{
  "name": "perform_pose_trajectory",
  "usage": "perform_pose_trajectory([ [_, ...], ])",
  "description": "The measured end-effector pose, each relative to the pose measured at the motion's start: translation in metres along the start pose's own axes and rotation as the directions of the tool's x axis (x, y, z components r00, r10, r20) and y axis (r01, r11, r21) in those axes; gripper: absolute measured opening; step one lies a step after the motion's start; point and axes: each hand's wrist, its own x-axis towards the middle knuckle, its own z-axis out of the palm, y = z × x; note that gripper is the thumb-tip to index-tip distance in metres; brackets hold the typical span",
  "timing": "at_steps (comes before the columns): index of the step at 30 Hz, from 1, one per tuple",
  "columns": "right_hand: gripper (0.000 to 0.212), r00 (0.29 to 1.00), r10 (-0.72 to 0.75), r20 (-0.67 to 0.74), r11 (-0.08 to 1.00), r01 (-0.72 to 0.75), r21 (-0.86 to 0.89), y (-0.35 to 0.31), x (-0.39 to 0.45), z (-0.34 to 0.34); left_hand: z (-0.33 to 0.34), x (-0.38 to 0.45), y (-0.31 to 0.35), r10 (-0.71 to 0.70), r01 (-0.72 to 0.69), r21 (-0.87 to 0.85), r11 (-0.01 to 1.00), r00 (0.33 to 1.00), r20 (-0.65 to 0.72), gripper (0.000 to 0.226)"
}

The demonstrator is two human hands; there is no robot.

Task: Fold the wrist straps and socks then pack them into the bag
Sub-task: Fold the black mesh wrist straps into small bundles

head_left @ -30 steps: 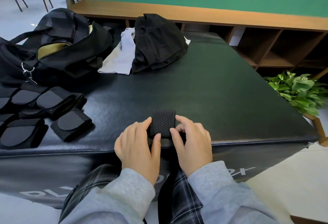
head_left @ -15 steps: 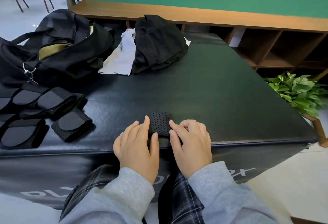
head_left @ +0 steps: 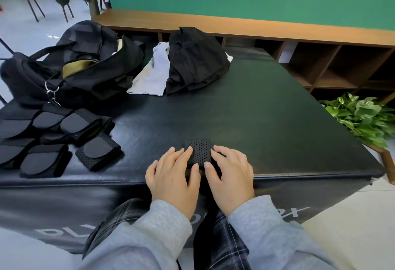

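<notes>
A black perforated wrist strap (head_left: 198, 150) lies folded at the near edge of the black padded table (head_left: 267, 124). My left hand (head_left: 173, 175) holds its left side, fingers on top and thumb at its near edge. My right hand (head_left: 232, 173) grips the right side with curled fingers. Several folded wrist straps (head_left: 64, 139) lie in a group at the left. An open black duffel bag (head_left: 70, 66) with a tan lining stands at the far left. Pale socks (head_left: 152, 73) lie beside it, partly under a black garment (head_left: 196, 60).
A wooden shelf unit (head_left: 320, 56) runs behind the table under a green wall. A leafy potted plant (head_left: 361, 118) stands off the table's right edge. Chair legs and another plant show at the top left.
Both hands closed in over the strap and slid it a little toward the near edge; less of it shows than a second ago. Nothing else moved.
</notes>
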Motion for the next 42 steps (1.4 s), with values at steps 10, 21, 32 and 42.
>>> perform_pose_trajectory([
  [10,0.026,0.999,0.038,0.034,0.884,-0.05,0.466,-0.047,-0.019,-0.018,-0.03,-0.012,0.011,-0.251,0.271,-0.585,0.764,0.961,0.117,0.048],
  [21,0.036,0.996,-0.09,0.021,0.896,0.072,0.438,-0.088,-0.02,-0.009,-0.095,-0.008,-0.042,-0.109,0.219,-0.597,0.772,0.97,0.216,0.036],
  [32,0.034,0.947,-0.319,-0.025,0.87,0.303,0.389,-0.128,-0.024,0.006,-0.106,-0.01,-0.078,-0.026,-0.069,-0.347,0.935,0.965,-0.262,0.033],
  [42,0.028,0.936,-0.332,0.113,0.94,0.32,0.115,-0.145,-0.006,0.006,-0.1,0.01,-0.119,0.278,-0.221,0.175,0.959,0.845,-0.457,0.033],
])
